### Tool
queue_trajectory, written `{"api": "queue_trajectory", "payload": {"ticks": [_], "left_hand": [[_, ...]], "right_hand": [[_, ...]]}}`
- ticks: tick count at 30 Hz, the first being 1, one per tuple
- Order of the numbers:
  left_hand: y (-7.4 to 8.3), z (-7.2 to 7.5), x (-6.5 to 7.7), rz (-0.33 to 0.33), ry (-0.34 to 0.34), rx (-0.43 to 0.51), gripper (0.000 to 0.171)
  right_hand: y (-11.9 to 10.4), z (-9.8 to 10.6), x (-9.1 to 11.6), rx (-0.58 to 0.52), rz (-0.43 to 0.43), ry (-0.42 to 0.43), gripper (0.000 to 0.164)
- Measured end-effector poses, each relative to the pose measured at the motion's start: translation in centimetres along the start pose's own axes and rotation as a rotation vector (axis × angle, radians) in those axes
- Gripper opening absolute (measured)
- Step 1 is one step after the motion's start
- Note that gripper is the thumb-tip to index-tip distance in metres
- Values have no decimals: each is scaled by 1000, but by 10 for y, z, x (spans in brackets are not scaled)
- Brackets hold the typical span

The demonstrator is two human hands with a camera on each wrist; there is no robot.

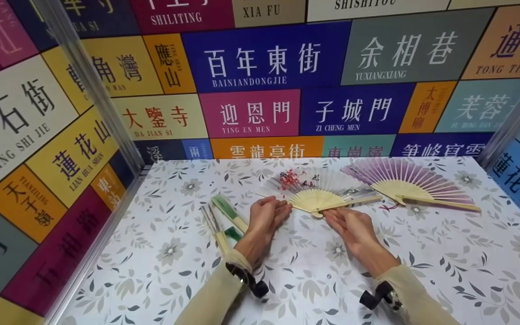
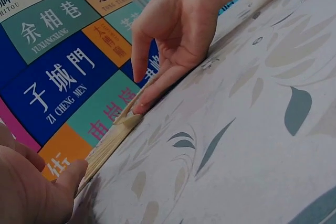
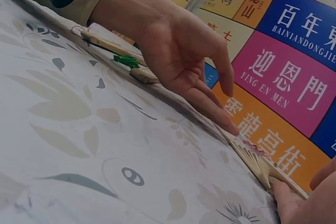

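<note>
A spread folding fan [image 1: 318, 198] with pale wooden ribs, grey-white leaf and red blossoms lies on the patterned tabletop between my hands. My left hand [image 1: 266, 216] is at the fan's left edge, its fingers extended and the fingertips right at the outer ribs. Near the fan's pivot, my right hand [image 1: 352, 228] reaches in with extended fingers, their tips at the lower end of the right guard stick. In the left wrist view, the right hand [image 2: 181, 30] touches the pivot end, its thumb held apart. The right wrist view has the left hand's fingers [image 3: 210, 106] meeting the ribs.
A spread purple fan [image 1: 422, 185] with a dark red tassel lies at the back right. Folded fans, one with a green leaf [image 1: 228, 211] and one paler [image 1: 215, 225], lie by the left forearm. Sign-covered wall panels [image 1: 266, 58] bound the back and sides.
</note>
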State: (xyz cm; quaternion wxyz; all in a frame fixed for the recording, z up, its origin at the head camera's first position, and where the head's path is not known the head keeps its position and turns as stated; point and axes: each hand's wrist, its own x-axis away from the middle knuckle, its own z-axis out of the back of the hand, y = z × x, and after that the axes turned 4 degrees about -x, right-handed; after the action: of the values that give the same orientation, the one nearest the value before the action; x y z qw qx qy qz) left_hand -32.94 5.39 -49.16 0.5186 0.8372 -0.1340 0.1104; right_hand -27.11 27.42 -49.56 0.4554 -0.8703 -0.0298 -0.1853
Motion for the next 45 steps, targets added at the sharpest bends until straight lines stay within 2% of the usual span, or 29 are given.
{"api": "queue_trajectory", "payload": {"ticks": [6,11,15,19,24,27,31,35,40,45], "left_hand": [[6,0,1,18,-34,-21,38],[8,1,5,-18,-98,-125,33],[10,-1,10,-113,-145,-304,26],[12,-2,15,-216,-191,-537,23],[15,1,21,-399,-221,-876,17],[17,5,23,-480,-225,-976,15],[21,11,22,-537,-209,-1044,13],[28,20,20,-573,-168,-1110,13],[37,34,16,-627,-68,-1123,14],[45,52,9,-661,52,-1090,27]], "right_hand": [[0,-2,4,33,44,67,34],[1,-4,6,46,70,107,26],[4,-9,7,128,115,99,36],[8,-14,9,250,153,77,38],[16,-21,14,387,163,-8,39],[24,-26,17,454,168,-75,38],[36,-33,23,588,224,-149,33],[47,-41,28,777,311,-206,28],[58,-53,31,936,412,-274,29],[68,-64,31,1028,486,-316,37]]}}
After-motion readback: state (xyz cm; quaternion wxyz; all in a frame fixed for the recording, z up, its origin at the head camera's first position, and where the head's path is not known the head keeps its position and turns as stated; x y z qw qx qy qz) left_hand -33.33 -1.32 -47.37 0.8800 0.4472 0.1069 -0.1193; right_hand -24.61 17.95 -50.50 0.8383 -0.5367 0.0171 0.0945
